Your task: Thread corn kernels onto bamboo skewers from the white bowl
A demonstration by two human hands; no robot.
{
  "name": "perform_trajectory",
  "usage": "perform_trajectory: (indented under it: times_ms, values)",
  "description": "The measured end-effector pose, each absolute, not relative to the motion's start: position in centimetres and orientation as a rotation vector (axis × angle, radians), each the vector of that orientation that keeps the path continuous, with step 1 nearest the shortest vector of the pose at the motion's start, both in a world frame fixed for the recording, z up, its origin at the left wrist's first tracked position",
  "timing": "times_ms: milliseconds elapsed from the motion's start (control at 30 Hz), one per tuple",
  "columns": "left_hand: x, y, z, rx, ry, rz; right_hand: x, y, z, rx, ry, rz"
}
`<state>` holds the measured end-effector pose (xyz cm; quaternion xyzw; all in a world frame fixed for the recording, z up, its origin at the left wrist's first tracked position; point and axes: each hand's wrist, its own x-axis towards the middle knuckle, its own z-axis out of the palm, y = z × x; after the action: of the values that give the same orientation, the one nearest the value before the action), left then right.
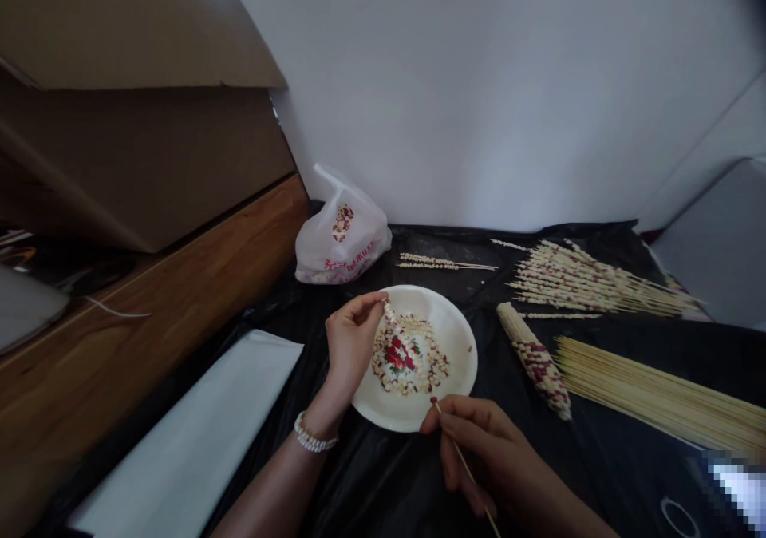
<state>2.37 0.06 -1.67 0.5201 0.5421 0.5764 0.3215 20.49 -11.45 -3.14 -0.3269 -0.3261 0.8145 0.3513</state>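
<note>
— Over the round white paper plate [455,338] of loose red and white corn kernels [410,358], what is the left hand [350,342] doing?
— Its fingertips are pinched on the kernel-covered upper end of a thin bamboo skewer [463,462].
— And the right hand [491,454]?
— Fingers closed around the skewer's bare lower part, just off the plate's near rim, with one red kernel at the fingertips.

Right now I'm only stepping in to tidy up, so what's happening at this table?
A person is threading corn kernels onto a skewer. The right hand holds the stick, its tip over a white plate of loose kernels. The left hand pinches a kernel above the plate. A corn cob, bare sticks, finished skewers and a plastic bag lie on the black cover.
</note>
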Motion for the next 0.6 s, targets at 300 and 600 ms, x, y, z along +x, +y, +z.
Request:
perform_trajectory:
  times_ms: [300, 600]
  values:
    - [2.36, 0.29, -0.9, 1.103, 1.246, 1.475, 20.94, -10.93, -2.93, -1.094, -1.104, 1.923]
    - [1.9, 0.51, -0.73, 0.768, 1.058, 1.392, 20.93, -10.71, -2.77, -1.187, -1.308, 1.778]
